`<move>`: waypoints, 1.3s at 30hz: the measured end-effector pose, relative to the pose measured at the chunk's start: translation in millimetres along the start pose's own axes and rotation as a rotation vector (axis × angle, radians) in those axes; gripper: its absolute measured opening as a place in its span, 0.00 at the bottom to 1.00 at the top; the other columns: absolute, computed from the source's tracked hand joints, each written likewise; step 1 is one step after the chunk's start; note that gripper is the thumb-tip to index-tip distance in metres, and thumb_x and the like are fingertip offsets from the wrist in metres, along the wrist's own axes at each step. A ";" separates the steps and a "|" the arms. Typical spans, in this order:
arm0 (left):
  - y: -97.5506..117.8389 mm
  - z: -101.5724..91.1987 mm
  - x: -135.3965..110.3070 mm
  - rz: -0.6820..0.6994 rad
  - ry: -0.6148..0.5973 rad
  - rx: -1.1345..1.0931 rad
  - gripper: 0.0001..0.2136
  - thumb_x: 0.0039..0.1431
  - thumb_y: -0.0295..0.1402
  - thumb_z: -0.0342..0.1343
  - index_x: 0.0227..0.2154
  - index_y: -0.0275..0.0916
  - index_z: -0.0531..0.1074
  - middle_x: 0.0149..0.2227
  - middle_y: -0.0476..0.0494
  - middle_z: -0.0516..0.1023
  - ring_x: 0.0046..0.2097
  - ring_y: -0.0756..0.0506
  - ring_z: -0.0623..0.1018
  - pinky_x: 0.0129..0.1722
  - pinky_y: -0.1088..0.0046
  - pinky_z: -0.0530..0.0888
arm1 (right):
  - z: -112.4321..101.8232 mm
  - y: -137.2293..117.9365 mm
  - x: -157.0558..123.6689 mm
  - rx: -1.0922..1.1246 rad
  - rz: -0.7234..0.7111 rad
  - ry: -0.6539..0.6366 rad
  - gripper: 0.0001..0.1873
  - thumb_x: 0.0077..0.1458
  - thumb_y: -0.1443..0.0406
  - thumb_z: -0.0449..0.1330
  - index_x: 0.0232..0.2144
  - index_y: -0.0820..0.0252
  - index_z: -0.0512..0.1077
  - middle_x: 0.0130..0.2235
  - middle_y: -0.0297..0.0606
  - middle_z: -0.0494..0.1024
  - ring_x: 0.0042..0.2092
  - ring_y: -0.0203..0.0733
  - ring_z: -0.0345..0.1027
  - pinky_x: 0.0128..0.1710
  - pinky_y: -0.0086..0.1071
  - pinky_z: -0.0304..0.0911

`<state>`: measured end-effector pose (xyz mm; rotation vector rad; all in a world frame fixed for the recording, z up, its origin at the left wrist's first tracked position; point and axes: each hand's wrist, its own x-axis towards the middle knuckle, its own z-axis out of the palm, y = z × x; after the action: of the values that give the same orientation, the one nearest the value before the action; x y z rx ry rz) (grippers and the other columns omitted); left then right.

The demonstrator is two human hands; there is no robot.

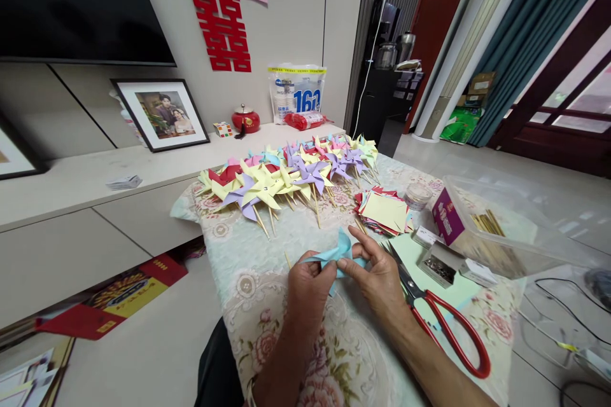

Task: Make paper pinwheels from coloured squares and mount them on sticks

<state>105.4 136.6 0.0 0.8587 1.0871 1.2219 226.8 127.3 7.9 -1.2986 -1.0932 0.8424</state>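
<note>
Between my two hands is a light blue paper pinwheel (342,247), its blades folded in toward the middle. My left hand (309,280) pinches its left side, and a thin stick end shows beside those fingers. On the right side, my right hand (377,273) presses the paper with its thumb near the centre, its index finger stretched out above. Red-handled scissors (446,318) lie right of my right hand, blades pointing away. Finished paper pinwheels on sticks (267,184) in yellow, purple, red and blue are heaped at the far side of the table.
A stack of coloured paper squares (384,211) lies beyond my right hand. Near it are a small round tub (418,196), an open box of small metal pieces (439,267) and a clear plastic bin (515,216) holding sticks. A cabinet (86,184) with a framed photo (162,116) borders the table.
</note>
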 end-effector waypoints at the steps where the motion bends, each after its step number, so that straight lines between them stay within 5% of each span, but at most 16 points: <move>1: 0.4 -0.1 -0.3 0.000 -0.001 0.003 0.09 0.43 0.35 0.65 0.24 0.38 0.71 0.18 0.56 0.71 0.23 0.50 0.69 0.25 0.76 0.63 | 0.0 0.2 -0.1 -0.005 -0.002 0.006 0.32 0.43 0.61 0.70 0.53 0.56 0.75 0.28 0.30 0.78 0.37 0.45 0.73 0.51 0.45 0.61; 16: 2.2 1.9 -3.7 -0.011 -0.046 -0.112 0.12 0.42 0.35 0.67 0.23 0.38 0.70 0.19 0.54 0.73 0.23 0.52 0.69 0.25 0.77 0.63 | 0.7 2.6 1.6 -0.022 0.003 0.011 0.28 0.45 0.60 0.67 0.50 0.58 0.75 0.29 0.31 0.76 0.35 0.43 0.71 0.41 0.39 0.66; 23: 1.8 -0.5 -0.1 -0.036 -0.152 -0.187 0.13 0.42 0.35 0.70 0.29 0.36 0.75 0.26 0.48 0.80 0.29 0.47 0.76 0.33 0.73 0.71 | -5.3 -1.7 1.8 0.032 -0.002 -0.041 0.29 0.48 0.58 0.68 0.53 0.58 0.73 0.28 0.31 0.77 0.34 0.44 0.72 0.41 0.40 0.67; 29: 3.6 -5.4 2.8 0.062 -0.073 -0.238 0.08 0.45 0.30 0.67 0.29 0.36 0.77 0.26 0.49 0.81 0.29 0.49 0.76 0.33 0.75 0.71 | -13.0 0.8 0.9 0.078 -0.085 -0.019 0.27 0.55 0.52 0.64 0.54 0.56 0.74 0.46 0.44 0.81 0.47 0.51 0.74 0.46 0.42 0.68; 33: 9.4 -4.4 -0.3 0.082 -0.113 -0.281 0.09 0.48 0.31 0.65 0.34 0.35 0.79 0.32 0.45 0.84 0.35 0.46 0.79 0.40 0.71 0.73 | -13.8 0.5 1.8 0.036 -0.069 -0.075 0.24 0.55 0.51 0.64 0.49 0.56 0.77 0.47 0.45 0.81 0.48 0.53 0.74 0.45 0.42 0.68; 39: 15.6 -1.8 -3.0 0.061 -0.117 -0.148 0.06 0.42 0.29 0.66 0.26 0.36 0.75 0.24 0.50 0.79 0.29 0.48 0.75 0.33 0.74 0.70 | -10.3 -8.9 3.0 -0.066 -0.106 -0.240 0.12 0.50 0.56 0.68 0.29 0.58 0.78 0.36 0.39 0.79 0.39 0.47 0.71 0.43 0.38 0.65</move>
<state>99.2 136.2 14.7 0.8437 0.8710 1.2704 236.7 125.9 17.8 -1.2032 -1.3776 0.9047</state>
